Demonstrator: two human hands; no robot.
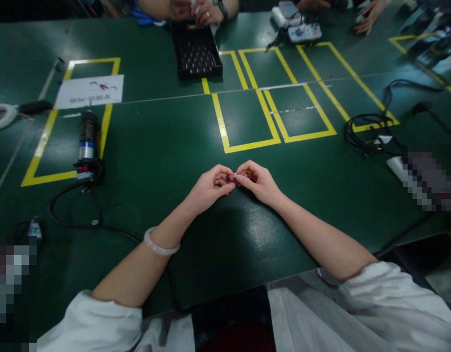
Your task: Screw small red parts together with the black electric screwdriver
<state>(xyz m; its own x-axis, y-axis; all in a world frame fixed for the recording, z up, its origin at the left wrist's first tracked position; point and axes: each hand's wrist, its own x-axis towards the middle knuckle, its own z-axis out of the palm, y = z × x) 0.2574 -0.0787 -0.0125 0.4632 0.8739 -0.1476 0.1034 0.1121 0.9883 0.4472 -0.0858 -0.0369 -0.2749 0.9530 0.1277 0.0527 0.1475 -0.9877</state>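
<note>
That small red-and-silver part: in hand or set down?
In hand: the left hand and right hand pinch the small part.

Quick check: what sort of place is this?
Probably an assembly workshop: a green worktable marked with yellow tape, a cabled tool, and a black tray holding small shiny pieces.

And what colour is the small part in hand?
Small part: dark and reddish, with a silvery bit; head view.
</note>
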